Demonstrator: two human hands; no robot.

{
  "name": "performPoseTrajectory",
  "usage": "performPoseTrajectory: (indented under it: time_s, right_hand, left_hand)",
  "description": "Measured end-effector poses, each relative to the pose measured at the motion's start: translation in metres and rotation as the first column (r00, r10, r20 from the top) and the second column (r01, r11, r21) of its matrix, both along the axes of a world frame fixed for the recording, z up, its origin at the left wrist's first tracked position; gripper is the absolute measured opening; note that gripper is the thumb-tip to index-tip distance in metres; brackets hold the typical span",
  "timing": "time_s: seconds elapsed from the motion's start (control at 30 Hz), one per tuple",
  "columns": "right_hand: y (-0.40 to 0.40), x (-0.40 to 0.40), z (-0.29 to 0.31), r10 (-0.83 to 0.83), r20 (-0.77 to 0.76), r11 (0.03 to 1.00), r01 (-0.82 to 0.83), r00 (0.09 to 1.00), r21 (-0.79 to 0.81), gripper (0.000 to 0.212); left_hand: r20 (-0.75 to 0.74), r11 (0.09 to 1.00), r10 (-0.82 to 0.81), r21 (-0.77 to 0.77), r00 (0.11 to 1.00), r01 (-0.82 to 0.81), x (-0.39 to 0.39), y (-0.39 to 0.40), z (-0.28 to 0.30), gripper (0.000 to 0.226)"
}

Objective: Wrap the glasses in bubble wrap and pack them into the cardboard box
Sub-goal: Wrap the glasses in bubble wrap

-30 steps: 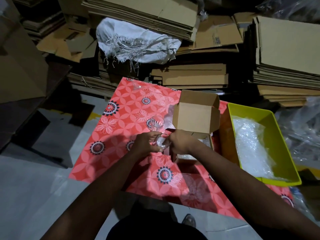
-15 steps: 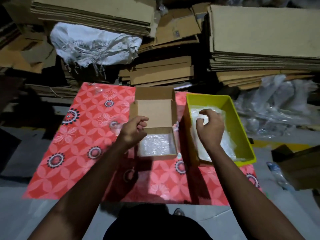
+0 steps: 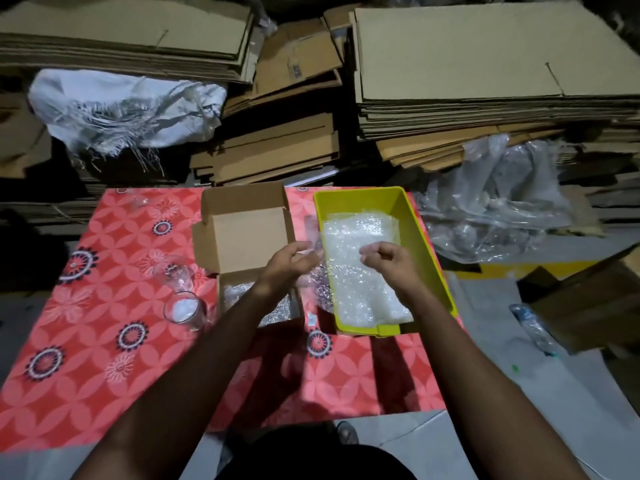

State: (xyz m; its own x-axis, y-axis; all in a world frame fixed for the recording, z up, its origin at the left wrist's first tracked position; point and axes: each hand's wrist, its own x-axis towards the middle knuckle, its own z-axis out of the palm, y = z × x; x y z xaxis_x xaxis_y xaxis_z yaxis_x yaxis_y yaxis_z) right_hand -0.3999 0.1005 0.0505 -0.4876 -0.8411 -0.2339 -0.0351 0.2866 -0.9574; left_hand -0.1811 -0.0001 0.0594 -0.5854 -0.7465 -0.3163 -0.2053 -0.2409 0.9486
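From the head view, the left hand (image 3: 289,263) and right hand (image 3: 389,259) each pinched an edge of one clear bubble wrap sheet (image 3: 313,244), held just above the yellow tray (image 3: 427,237). More bubble wrap (image 3: 363,282) lay in the tray under the right hand. The open cardboard box (image 3: 242,237) sat below the left hand, wrapped pieces inside. Left of that hand, two glasses (image 3: 181,310) stood on the red patterned counter (image 3: 104,358).

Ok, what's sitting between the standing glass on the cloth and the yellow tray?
In the head view, the open cardboard box lies between the glass and the yellow tray, with the left hand over its right edge.
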Motion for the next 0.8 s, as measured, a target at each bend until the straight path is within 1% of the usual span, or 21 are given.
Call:
performPoseTrajectory:
  time_s: [0.07, 0.1, 0.13, 0.2, 0.27, 0.33, 0.43, 0.57, 0.63, 0.7, 0.73, 0.8]
  right_hand:
    - [0.000, 0.006, 0.027, 0.137, 0.052, 0.989, -0.133, 0.989, -0.065, 0.028]
    - [0.000, 0.009, 0.039, 0.203, 0.091, 0.976, -0.194, 0.975, -0.098, 0.034]
    - [0.000, 0.012, 0.050, 0.259, 0.130, 0.961, -0.242, 0.957, -0.135, 0.038]
    - [-0.003, 0.019, 0.068, 0.331, 0.161, 0.936, -0.302, 0.930, -0.181, 0.041]
    - [-0.006, 0.029, 0.081, 0.358, 0.148, 0.923, -0.326, 0.922, -0.204, 0.037]
    - [-0.007, 0.038, 0.087, 0.378, 0.096, 0.912, -0.353, 0.921, -0.208, 0.035]
    - [-0.012, 0.051, 0.083, 0.429, -0.025, 0.887, -0.426, 0.903, -0.177, 0.054]
    - [-0.021, 0.076, 0.087, 0.511, -0.030, 0.845, -0.509, 0.859, -0.163, 0.077]
    - [-0.020, 0.089, 0.093, 0.580, -0.029, 0.805, -0.578, 0.814, -0.134, 0.079]
    - [-0.023, 0.099, 0.094, 0.626, -0.052, 0.772, -0.628, 0.778, -0.100, 0.078]
    - [-0.023, 0.101, 0.094, 0.625, -0.051, 0.773, -0.627, 0.779, -0.099, 0.077]
    - [-0.023, 0.103, 0.090, 0.624, -0.065, 0.775, -0.628, 0.778, -0.070, 0.079]
  left_hand:
    - [-0.039, 1.000, 0.010, 0.009, 0.999, -0.009, -0.003, -0.001, 0.002, 0.092]
    - [-0.065, 1.000, 0.015, 0.027, 0.998, -0.014, -0.003, -0.001, 0.005, 0.093]
    - [-0.087, 0.999, 0.013, 0.044, 0.996, -0.009, -0.002, -0.001, 0.009, 0.089]
    - [-0.138, 0.999, -0.011, 0.043, 0.990, 0.017, 0.002, 0.002, 0.020, 0.068]
    - [-0.187, 0.999, 0.030, 0.017, 0.982, -0.027, 0.010, 0.003, 0.031, 0.049]
    - [-0.219, 0.995, 0.087, -0.027, 0.972, -0.095, 0.022, 0.001, 0.039, 0.041]
    - [-0.223, 0.987, 0.099, -0.106, 0.970, -0.125, 0.046, -0.006, 0.054, 0.048]
    - [-0.238, 0.989, 0.091, -0.090, 0.967, -0.115, 0.079, -0.017, 0.066, 0.053]
    - [-0.186, 0.984, 0.084, -0.137, 0.979, -0.110, 0.089, -0.019, 0.071, 0.054]
    - [-0.176, 0.973, 0.143, -0.158, 0.974, -0.171, 0.093, -0.022, 0.074, 0.052]
    - [-0.218, 0.963, 0.217, -0.113, 0.952, -0.245, 0.095, -0.023, 0.077, 0.049]
    - [-0.376, 0.929, 0.367, 0.095, 0.851, -0.359, 0.100, -0.026, 0.081, 0.043]
